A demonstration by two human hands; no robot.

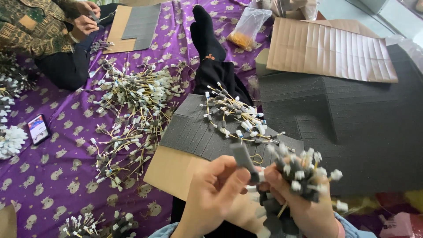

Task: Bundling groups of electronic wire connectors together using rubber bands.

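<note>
My left hand (pixel 218 194) pinches a small dark grey foam strip (pixel 243 158) between thumb and fingers, low in the middle of the view. Beside it my right hand (pixel 304 207) grips a bundle of short yellow wires with white connectors (pixel 304 169), their ends fanned upward. The foam strip touches the bundle's left side. On my lap lies a grey foam sheet (pixel 194 132) on brown cardboard (pixel 169 169), with a loose pile of the same wires (pixel 235 117) on top.
A large heap of wires (pixel 132 110) spreads over the purple patterned cloth (pixel 57 172). Another person (pixel 48 31) sits at top left, working on small parts. A phone (pixel 38 129) lies left. Black foam sheets (pixel 352 123), folded cardboard (pixel 330 46) and a plastic bag (pixel 249 26) are right.
</note>
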